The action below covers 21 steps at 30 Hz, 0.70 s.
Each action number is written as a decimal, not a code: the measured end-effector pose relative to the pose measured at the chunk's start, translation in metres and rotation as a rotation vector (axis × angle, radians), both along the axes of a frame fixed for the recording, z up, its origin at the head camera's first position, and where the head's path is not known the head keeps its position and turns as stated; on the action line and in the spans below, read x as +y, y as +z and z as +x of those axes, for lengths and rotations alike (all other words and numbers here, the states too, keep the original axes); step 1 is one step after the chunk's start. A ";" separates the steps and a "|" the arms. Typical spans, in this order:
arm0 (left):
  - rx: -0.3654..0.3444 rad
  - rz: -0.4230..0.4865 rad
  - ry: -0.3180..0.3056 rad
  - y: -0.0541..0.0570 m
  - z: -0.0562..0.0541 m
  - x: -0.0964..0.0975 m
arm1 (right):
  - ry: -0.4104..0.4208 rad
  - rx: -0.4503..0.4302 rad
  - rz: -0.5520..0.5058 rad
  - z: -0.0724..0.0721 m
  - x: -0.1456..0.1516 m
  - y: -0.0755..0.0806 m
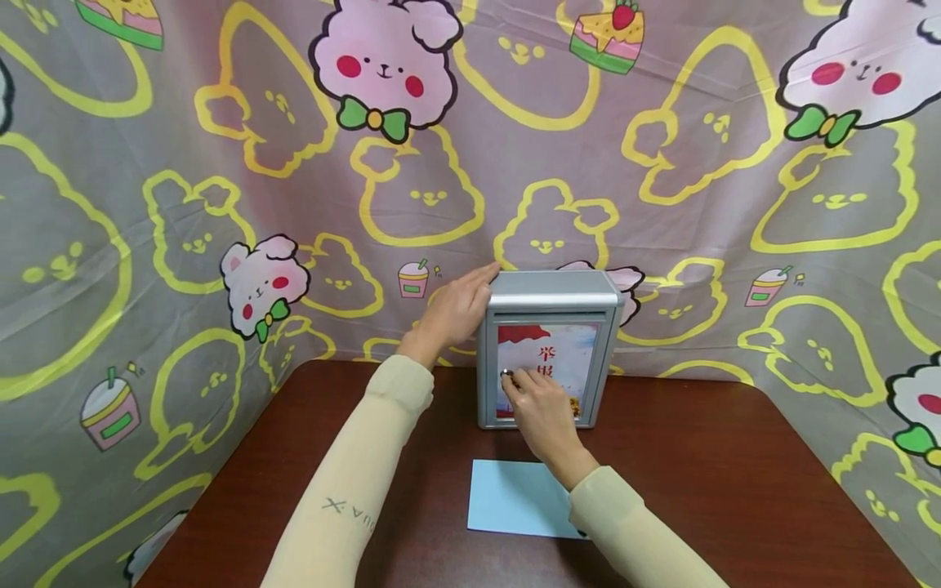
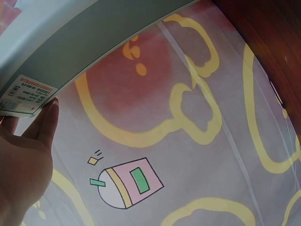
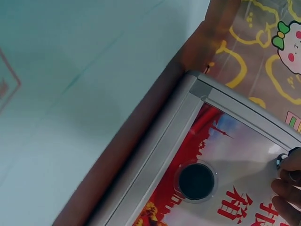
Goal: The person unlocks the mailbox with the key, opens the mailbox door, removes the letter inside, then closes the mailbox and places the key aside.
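A grey metal box (image 1: 551, 300) with a slot near its top and a red-and-white poster (image 1: 581, 343) on its front stands upright on the table. My left hand (image 1: 457, 309) rests against the box's upper left edge with fingers extended; in the left wrist view, its fingertips touch the side by a white label (image 2: 28, 94). My right hand (image 1: 542, 408) is at the front panel, its fingers pinching a small black-headed key (image 3: 294, 151) at the silver lock (image 3: 281, 160). The fingers partly hide the key.
A light-blue sheet (image 1: 515, 498) lies on the dark red-brown table (image 1: 706, 465) before the box, partly under the right forearm. A dark round window (image 3: 196, 181) sits in the box front. Patterned cloth (image 1: 434, 188) hangs behind and along both sides.
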<state>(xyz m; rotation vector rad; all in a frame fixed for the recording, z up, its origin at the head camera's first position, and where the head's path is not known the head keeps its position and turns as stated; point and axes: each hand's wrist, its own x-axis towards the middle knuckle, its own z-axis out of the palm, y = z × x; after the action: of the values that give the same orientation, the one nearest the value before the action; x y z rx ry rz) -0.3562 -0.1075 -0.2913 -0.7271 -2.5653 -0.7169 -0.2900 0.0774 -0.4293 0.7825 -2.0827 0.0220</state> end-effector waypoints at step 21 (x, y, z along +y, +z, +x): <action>-0.011 -0.007 0.002 0.000 0.001 0.000 | 0.022 -0.047 -0.210 -0.001 -0.004 -0.009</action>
<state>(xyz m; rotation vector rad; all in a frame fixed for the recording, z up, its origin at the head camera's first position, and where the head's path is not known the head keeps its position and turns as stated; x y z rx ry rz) -0.3550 -0.1073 -0.2916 -0.7241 -2.5794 -0.7134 -0.2905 0.0734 -0.4379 0.6819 -2.0751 0.2689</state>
